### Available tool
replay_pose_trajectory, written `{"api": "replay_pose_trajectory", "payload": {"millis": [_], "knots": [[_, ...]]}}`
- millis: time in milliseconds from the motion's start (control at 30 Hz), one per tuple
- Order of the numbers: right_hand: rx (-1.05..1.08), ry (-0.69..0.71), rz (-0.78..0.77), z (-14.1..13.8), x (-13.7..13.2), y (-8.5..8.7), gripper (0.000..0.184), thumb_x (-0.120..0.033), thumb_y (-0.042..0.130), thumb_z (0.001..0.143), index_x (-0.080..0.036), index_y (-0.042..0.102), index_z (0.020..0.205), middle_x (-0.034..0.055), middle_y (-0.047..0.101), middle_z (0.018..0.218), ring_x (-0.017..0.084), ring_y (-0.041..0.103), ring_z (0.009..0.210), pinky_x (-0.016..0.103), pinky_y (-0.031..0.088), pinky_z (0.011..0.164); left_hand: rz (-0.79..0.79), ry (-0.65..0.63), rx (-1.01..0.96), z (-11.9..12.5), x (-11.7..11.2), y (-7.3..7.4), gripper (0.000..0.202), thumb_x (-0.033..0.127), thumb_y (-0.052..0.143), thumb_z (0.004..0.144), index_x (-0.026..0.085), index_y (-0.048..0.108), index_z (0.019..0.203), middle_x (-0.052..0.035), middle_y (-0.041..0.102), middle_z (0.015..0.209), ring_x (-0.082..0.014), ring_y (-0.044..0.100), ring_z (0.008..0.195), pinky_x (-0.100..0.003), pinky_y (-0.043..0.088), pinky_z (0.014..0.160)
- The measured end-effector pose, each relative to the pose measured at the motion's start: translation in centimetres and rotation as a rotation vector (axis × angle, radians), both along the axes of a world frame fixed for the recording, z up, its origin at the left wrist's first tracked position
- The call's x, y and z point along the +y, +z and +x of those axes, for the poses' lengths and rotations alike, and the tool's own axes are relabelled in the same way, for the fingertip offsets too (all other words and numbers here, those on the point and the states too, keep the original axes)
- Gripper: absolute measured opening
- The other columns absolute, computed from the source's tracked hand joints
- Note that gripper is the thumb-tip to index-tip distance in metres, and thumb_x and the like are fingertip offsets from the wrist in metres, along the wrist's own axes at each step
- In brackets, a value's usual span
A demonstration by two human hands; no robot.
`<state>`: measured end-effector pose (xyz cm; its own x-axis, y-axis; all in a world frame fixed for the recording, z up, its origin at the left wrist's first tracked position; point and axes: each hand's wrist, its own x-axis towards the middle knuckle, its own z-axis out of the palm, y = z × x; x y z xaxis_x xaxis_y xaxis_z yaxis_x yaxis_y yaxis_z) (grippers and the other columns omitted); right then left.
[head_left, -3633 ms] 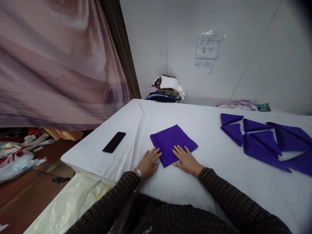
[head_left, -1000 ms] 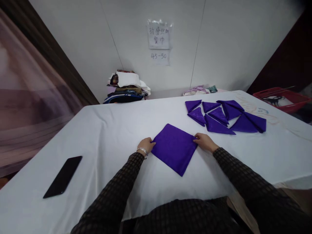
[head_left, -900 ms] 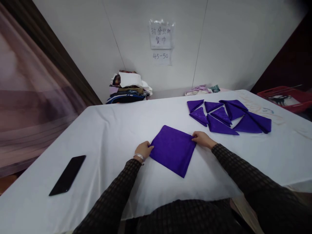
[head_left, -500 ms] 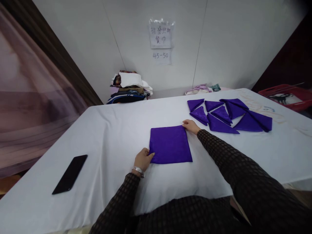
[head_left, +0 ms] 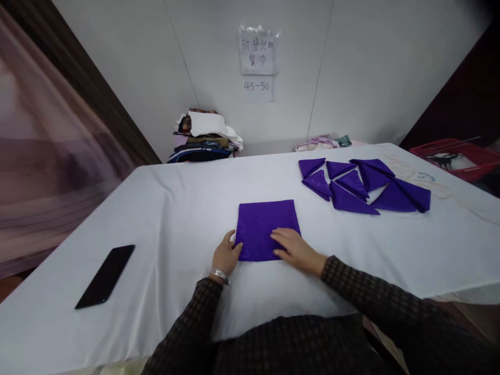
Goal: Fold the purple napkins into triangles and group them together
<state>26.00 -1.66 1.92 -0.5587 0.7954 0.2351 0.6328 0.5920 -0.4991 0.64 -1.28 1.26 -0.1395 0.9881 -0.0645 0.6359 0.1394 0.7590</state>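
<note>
A square purple napkin (head_left: 262,221) lies flat on the white tablecloth (head_left: 187,208) in front of me, its edges square to me. My left hand (head_left: 227,254) rests at the napkin's near left corner, fingers touching the edge. My right hand (head_left: 294,250) lies flat and open on the napkin's near right part, fingers stretched leftward. Both sleeves are dark and checked, and a silver bracelet sits on my left wrist.
Several purple napkins folded into triangles (head_left: 359,182) lie at the right back of the table. A black phone (head_left: 105,276) lies at the left. Stacked clothes (head_left: 205,135) sit by the wall under a paper sign (head_left: 258,52). A red basket (head_left: 457,156) stands at far right.
The napkin was turned from a diamond to square with me. My right hand came from the far right corner down onto the near part, now lying flat. My left hand stayed at the left corner.
</note>
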Motion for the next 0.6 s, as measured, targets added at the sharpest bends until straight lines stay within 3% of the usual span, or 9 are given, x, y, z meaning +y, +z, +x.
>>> {"api": "replay_pose_trajectory", "payload": {"millis": [100, 233, 400, 500, 600], "knots": [[-0.116, 0.097, -0.013, -3.7, -2.9, 0.1, 0.064, -0.036, 0.053, 0.085, -0.015, 0.030, 0.141, 0.0136, 0.037, 0.143, 0.027, 0.028, 0.133, 0.048, 0.018, 0.109, -0.028, 0.001, -0.266, 0.6, -0.4, 0.5, 0.059, 0.032, 0.058, 0.072, 0.015, 0.045, 0.127, 0.0077, 0.053, 0.051, -0.0115, 0.050, 0.047, -0.023, 0.038, 0.048], [-0.123, 0.016, -0.001, -6.6, -4.4, -0.2, 0.072, -0.033, 0.053, 0.083, -0.010, 0.022, 0.144, 0.0164, 0.033, 0.145, 0.027, 0.025, 0.135, 0.047, 0.016, 0.110, -0.097, 0.009, -0.542, 1.8, -1.7, 1.9, 0.069, 0.032, 0.062, 0.068, 0.014, 0.039, 0.131, 0.0057, 0.058, 0.058, -0.0098, 0.050, 0.046, -0.021, 0.040, 0.044], [0.027, 0.011, -0.074, -6.1, -5.1, -0.3, 0.053, -0.014, 0.047, 0.081, -0.011, 0.043, 0.133, 0.0140, 0.052, 0.131, 0.024, 0.046, 0.121, 0.040, 0.031, 0.103, -0.125, -0.052, -0.571, 2.9, -3.8, 3.5, 0.072, 0.036, 0.064, 0.068, 0.013, 0.039, 0.131, 0.0108, 0.046, 0.050, -0.0073, 0.042, 0.038, -0.020, 0.036, 0.037], [0.233, 0.016, -0.275, -4.7, -5.1, 0.4, 0.040, -0.011, 0.044, 0.080, -0.020, 0.059, 0.117, 0.0056, 0.064, 0.114, 0.020, 0.059, 0.103, 0.032, 0.043, 0.091, -0.152, -0.134, -0.490, 2.6, -4.3, 4.1, 0.063, 0.042, 0.061, 0.072, 0.013, 0.046, 0.125, 0.0092, 0.048, 0.049, -0.0085, 0.045, 0.038, -0.021, 0.037, 0.039], [0.394, -0.041, -0.533, -3.3, -4.2, 1.2, 0.022, -0.021, 0.048, 0.083, -0.021, 0.066, 0.095, 0.0017, 0.070, 0.096, 0.019, 0.063, 0.085, 0.030, 0.048, 0.078, -0.040, -0.134, -0.325, 1.7, -3.8, 4.4, 0.048, 0.048, 0.052, 0.078, 0.015, 0.057, 0.113, 0.0019, 0.060, 0.060, -0.0120, 0.056, 0.050, -0.024, 0.045, 0.050]]}}
